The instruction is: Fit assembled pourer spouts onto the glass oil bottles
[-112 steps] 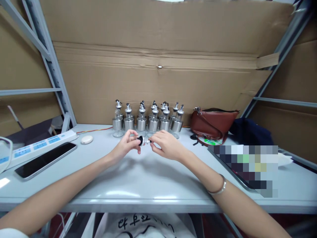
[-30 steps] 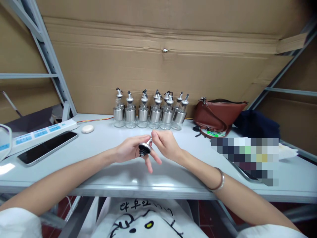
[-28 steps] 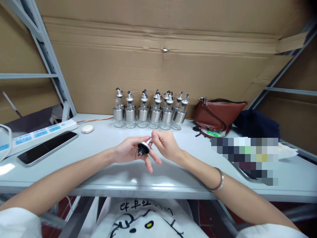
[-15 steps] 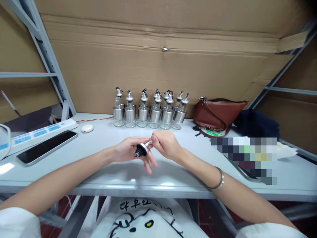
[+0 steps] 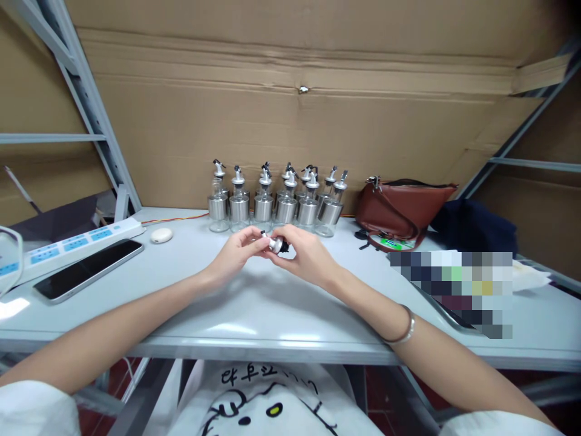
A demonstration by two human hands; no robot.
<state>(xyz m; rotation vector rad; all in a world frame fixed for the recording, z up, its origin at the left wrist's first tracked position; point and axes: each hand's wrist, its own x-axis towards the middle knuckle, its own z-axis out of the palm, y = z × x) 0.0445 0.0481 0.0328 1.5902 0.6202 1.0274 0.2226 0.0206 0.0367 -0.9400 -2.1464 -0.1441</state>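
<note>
Between my two hands, above the table, is a silver and black pourer spout (image 5: pixel 275 244). My left hand (image 5: pixel 239 250) pinches its narrow spout end, with thumb and forefinger closed. My right hand (image 5: pixel 305 249) has its fingers round the wider end, where the black ribbed stopper points right. Just behind my hands stand several glass oil bottles with steel sleeves (image 5: pixel 262 208), in rows. Most carry similar silver pourers with black flaps. The front-left bottle (image 5: pixel 218 209) shows a bare glass neck.
On the left lie a power strip (image 5: pixel 75 243), a phone (image 5: pixel 91 270) and a round white case (image 5: pixel 161 235). A brown bag (image 5: pixel 403 209) and dark cloth (image 5: pixel 474 227) sit at the back right, near a blurred-out item (image 5: pixel 454 284). Cardboard (image 5: pixel 299 133) closes off the back.
The pourer has turned round: its black stopper pointed left and toward me, and now points right. My left hand has closed on the spout, and both hands have moved slightly away from me.
</note>
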